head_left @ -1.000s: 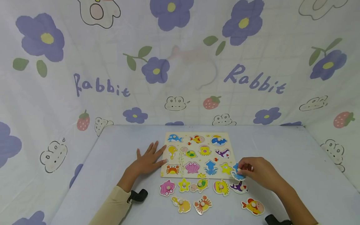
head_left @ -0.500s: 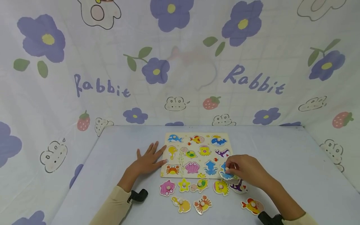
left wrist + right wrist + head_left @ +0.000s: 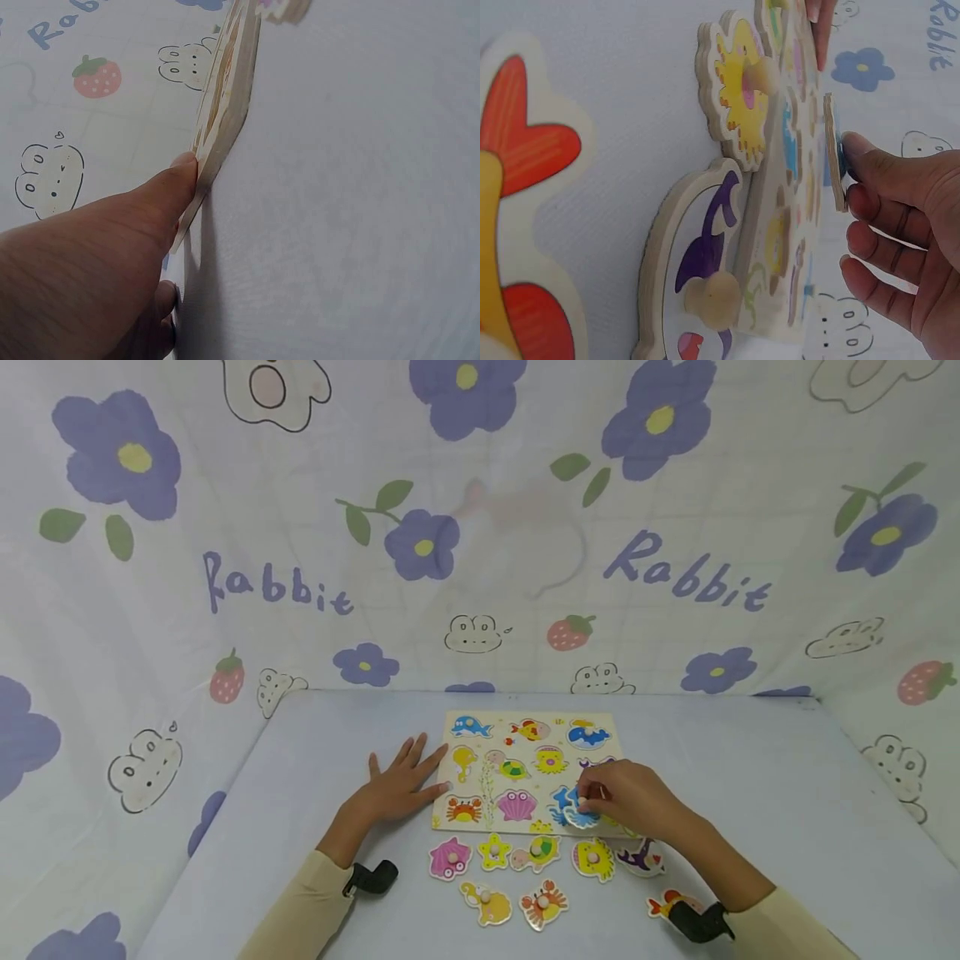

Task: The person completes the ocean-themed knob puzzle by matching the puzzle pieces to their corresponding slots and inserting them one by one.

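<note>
A wooden puzzle board (image 3: 531, 777) with printed sea animals lies on the table. My right hand (image 3: 630, 793) pinches the blue squid piece (image 3: 577, 814) over the squid picture in its bottom row. In the right wrist view, the hand (image 3: 907, 225) holds this piece (image 3: 834, 154) edge-on, raised off the board (image 3: 769, 225). My left hand (image 3: 393, 789) lies spread at the board's left edge, thumb and a fingertip touching it. In the left wrist view, the thumb of the hand (image 3: 97, 262) rests on the board's edge (image 3: 232, 105).
Below the board lie a pink shell (image 3: 450, 858), yellow star (image 3: 495, 852), turtle (image 3: 536, 853), yellow octopus (image 3: 593, 860), purple whale piece (image 3: 641, 858), seahorse (image 3: 486, 903) and crab (image 3: 543, 905). A fish piece (image 3: 663, 906) sits partly behind the black right wrist device (image 3: 697, 922).
My right hand has moved left with the squid piece, from beside the board's right corner to over the squid picture. My left hand keeps its place on the board's edge.
</note>
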The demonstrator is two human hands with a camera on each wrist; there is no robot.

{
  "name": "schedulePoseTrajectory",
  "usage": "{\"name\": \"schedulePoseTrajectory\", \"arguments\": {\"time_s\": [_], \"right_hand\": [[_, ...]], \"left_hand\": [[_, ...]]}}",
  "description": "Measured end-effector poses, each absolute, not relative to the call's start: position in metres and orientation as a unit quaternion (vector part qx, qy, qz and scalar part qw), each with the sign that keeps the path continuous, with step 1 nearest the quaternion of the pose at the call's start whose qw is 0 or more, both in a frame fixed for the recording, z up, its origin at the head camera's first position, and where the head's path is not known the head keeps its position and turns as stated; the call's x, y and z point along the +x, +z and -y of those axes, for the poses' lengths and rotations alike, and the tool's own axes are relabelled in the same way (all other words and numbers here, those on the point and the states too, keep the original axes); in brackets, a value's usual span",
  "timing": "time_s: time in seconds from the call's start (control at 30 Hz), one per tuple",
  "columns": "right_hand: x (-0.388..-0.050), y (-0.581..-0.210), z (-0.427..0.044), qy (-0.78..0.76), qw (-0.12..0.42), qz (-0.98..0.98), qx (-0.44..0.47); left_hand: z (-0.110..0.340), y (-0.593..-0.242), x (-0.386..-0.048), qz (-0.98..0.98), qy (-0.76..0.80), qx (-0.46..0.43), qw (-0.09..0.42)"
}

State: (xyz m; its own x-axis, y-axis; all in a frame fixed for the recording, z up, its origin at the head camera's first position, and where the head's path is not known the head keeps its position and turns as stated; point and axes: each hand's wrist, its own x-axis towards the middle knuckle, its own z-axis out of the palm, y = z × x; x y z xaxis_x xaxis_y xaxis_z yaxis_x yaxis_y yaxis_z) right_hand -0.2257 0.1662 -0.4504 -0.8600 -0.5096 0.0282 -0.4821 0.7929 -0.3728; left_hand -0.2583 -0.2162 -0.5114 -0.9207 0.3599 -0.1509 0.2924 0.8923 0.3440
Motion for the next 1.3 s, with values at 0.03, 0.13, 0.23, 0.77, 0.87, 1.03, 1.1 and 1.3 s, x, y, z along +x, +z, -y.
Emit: {"name": "schedulePoseTrajectory", "arguments": {"time_s": [0.03, 0.13, 0.23, 0.77, 0.87, 1.03, 1.1, 1.3], "right_hand": [[-0.227, -0.452, -0.165, -0.185, 0.039, -0.946, -0.261], [-0.232, -0.455, -0.16, -0.185, 0.051, -0.947, -0.256], [-0.236, -0.457, -0.157, -0.188, 0.061, -0.947, -0.255], [-0.245, -0.468, -0.146, -0.205, 0.085, -0.944, -0.244], [-0.245, -0.469, -0.145, -0.202, 0.082, -0.946, -0.242], [-0.245, -0.469, -0.145, -0.203, 0.081, -0.947, -0.237], [-0.244, -0.469, -0.145, -0.203, 0.08, -0.947, -0.236], [-0.241, -0.468, -0.143, -0.2, 0.074, -0.949, -0.232]], "left_hand": [[0.216, -0.512, -0.258, -0.967, 0.16, 0.169, 0.107], [0.217, -0.513, -0.259, -0.967, 0.158, 0.169, 0.108], [0.218, -0.514, -0.26, -0.967, 0.156, 0.168, 0.108], [0.218, -0.514, -0.261, -0.967, 0.157, 0.168, 0.106], [0.218, -0.513, -0.26, -0.968, 0.155, 0.167, 0.108], [0.216, -0.511, -0.26, -0.968, 0.153, 0.166, 0.111], [0.216, -0.509, -0.259, -0.968, 0.152, 0.166, 0.111], [0.214, -0.503, -0.255, -0.967, 0.157, 0.166, 0.11]]}}
